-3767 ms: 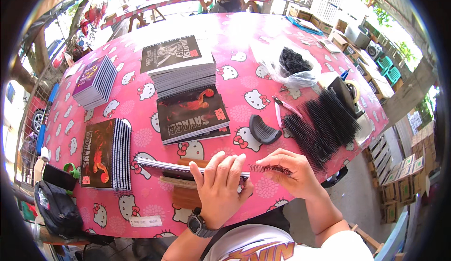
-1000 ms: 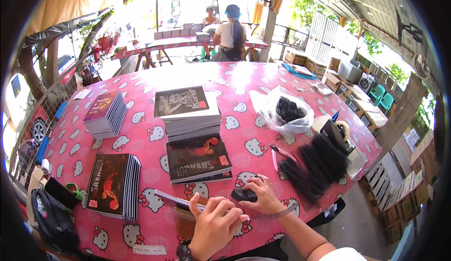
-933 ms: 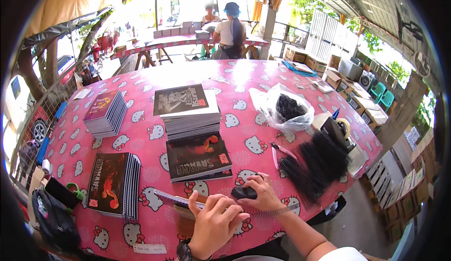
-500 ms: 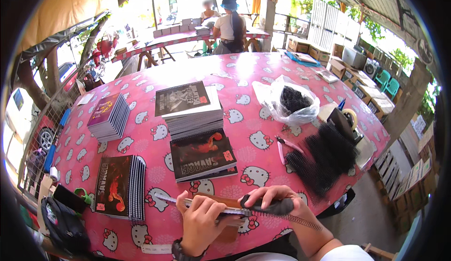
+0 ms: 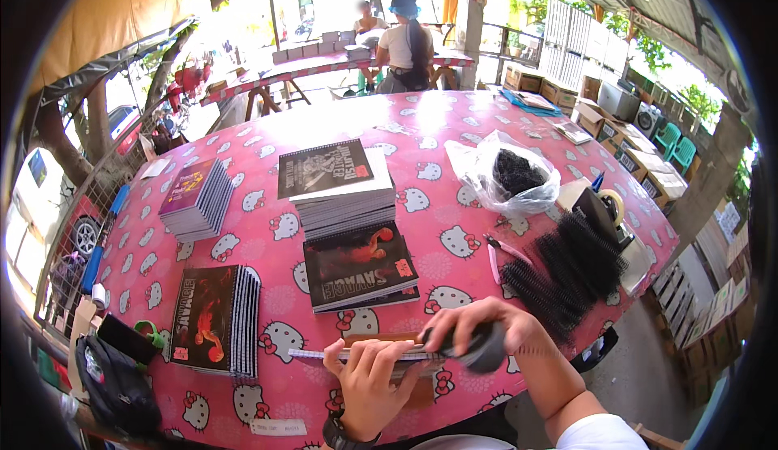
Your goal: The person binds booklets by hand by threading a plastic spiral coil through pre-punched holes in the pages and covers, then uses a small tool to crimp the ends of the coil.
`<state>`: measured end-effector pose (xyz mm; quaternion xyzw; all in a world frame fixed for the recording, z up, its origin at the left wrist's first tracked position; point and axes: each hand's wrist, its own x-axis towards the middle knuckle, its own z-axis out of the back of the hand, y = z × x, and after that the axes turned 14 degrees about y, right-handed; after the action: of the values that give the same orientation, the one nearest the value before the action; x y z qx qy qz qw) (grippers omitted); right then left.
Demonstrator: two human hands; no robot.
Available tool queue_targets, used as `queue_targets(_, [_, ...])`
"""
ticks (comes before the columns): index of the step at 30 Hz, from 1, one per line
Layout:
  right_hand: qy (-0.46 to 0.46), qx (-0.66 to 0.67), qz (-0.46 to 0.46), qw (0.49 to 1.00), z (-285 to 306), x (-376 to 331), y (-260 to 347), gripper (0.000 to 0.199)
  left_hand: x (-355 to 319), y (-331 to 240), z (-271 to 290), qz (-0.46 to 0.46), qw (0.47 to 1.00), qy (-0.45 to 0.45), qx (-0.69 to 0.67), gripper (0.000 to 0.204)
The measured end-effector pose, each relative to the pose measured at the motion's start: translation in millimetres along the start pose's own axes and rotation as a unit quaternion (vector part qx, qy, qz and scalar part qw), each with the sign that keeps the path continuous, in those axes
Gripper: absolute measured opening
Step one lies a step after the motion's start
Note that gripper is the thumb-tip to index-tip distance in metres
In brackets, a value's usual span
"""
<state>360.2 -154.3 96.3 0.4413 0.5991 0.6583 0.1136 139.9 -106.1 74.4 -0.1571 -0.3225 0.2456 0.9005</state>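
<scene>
My left hand (image 5: 371, 381) is closed on a thin notebook (image 5: 312, 355), held on edge over a brown board (image 5: 356, 340) at the table's near side. In my right hand (image 5: 490, 320) is a dark grey rounded tool (image 5: 485, 351), pressed near the notebook's right end; its exact kind is unclear. A thin black spiral coil (image 5: 541, 351) sticks out to the right, past my wrist. Left of my hands lies a stack of spiral notebooks (image 5: 204, 320) with dark covers. Further off, more dark-covered notebooks (image 5: 356, 267) lie against a taller notebook stack (image 5: 344, 207).
Black spiral coils (image 5: 567, 263) are heaped at the right, beside pink-handled pliers (image 5: 496, 257). Behind them sits a plastic bag (image 5: 519, 178) of black coils. Purple notebooks (image 5: 194, 199) are stacked far left, a black bag (image 5: 117, 381) near left. Two people work at another table.
My right hand has tilted and lifted with the grey tool, which now looks blurred. Less of the coil shows to the right. The whole view has shifted slightly.
</scene>
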Motion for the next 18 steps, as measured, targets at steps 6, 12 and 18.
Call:
queue_targets(6, [-0.067, -0.203, -0.126, 0.969, 14, -1, 4, 0.052, 7, -3, 7, -0.025, 0.999, 0.040, -0.006, 0.023])
queue_targets(12, [-0.107, -0.088, -0.107, 0.985, 12, -10, -3, 0.058, 14, -3, 9, -0.024, 0.997, 0.074, 0.004, 0.011])
queue_targets(18, [-0.130, -0.058, -0.099, 0.985, 12, -8, -22, 0.058, 16, 1, 10, -0.012, 0.996, 0.093, -0.004, 0.014])
